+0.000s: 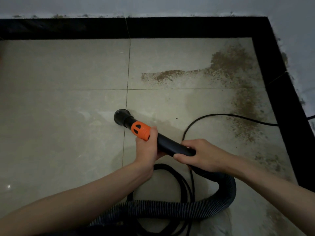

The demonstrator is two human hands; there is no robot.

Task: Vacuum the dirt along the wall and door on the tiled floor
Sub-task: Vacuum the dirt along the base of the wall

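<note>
A black vacuum wand with an orange collar (140, 129) points up and left; its round black nozzle (121, 116) sits on the beige tiled floor (64, 103) at a grout line. My left hand (148, 147) grips the wand just behind the orange collar. My right hand (202, 155) grips the wand's rear end where the ribbed hose (179, 208) begins. Brown dirt (230, 65) lies in the far right corner, with a streak (163, 75) reaching left and a band (245, 113) running down along the right wall. The nozzle is well left of the dirt.
A black skirting border (187, 27) runs along the far wall and down the right wall (279, 92). A black power cord (221, 115) crosses the dirt band to the right wall and coils under my arms (189, 183). The hose loops across the floor below my hands.
</note>
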